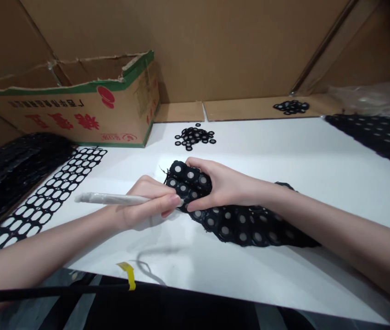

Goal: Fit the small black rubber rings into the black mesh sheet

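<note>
My left hand (150,195) is closed around a white pen-like stick (108,199), whose tip points right and meets the edge of a black mesh strip (243,224). Rows of round pale discs are set in this strip. My right hand (220,183) grips the strip's folded left end between thumb and fingers, holding it slightly raised near the left fingertips. From there the strip trails right along the white table (195,270), partly beneath my right forearm. Loose black rings (194,136) lie in a small heap just behind my hands.
A cardboard box (88,112) with green edges stands at the back left. Black netting (48,192) spreads along the left side, beside a dark bundle (12,169). More rings (291,107) and another disc-studded black piece (381,137) lie at the right. Yellow tape (128,275) marks the front edge.
</note>
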Available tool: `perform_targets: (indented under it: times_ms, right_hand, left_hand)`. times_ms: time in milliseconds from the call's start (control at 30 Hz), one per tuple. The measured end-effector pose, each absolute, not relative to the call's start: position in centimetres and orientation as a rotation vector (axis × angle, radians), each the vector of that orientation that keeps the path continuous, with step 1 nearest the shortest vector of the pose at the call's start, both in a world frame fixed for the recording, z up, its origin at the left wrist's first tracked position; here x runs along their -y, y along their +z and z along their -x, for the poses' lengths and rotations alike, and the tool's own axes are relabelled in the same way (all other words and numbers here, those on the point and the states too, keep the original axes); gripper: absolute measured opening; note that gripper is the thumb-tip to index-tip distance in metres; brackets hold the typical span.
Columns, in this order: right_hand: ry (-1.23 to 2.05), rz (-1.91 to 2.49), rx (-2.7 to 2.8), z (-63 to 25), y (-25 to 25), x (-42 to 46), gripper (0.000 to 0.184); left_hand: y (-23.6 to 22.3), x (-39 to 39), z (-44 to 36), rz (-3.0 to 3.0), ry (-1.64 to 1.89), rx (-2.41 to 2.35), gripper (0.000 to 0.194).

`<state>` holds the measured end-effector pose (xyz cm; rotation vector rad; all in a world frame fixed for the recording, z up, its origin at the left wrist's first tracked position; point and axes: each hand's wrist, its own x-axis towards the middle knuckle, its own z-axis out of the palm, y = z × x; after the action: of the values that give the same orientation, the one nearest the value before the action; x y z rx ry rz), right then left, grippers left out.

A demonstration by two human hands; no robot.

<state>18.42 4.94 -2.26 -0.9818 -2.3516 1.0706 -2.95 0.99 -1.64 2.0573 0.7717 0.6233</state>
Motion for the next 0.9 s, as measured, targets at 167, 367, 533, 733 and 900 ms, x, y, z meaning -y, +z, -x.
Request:
perform_targets:
  times_ms: [167, 367, 533, 733, 900]
  right_hand:
    - [1.04, 1.0, 2.377, -18.43, -2.1, -4.86, 0.055]
    - [1.004, 1.01, 2.401, -18.4, -2.24, -4.88, 0.058]
    - [0.983, 1.009, 2.408, -18.45, -2.36, -4.87, 0.061]
    - [0.993, 0.974, 2.405, -18.52, -2.42, -4.87, 0.059]
    - [0.978, 0.99, 2.411, -18.53, -2.38, -4.86, 0.059]
  left_hand:
    - [-1.52, -0.89, 2.87, -2.017, 0.614, -0.817, 0.045]
    - [-1.48, -1.0, 2.8, -1.98, 0.588, -0.845, 0.044]
    - [-1.4, -1.11, 2.83, -1.929, 0.547, -0.838, 0.045]
    - [-1.1, -0.84, 2.6, -1.882, 0.577, -0.877, 0.043]
    - [-1.17, -0.86, 2.52, -1.884, 0.586, -0.87, 0.043]
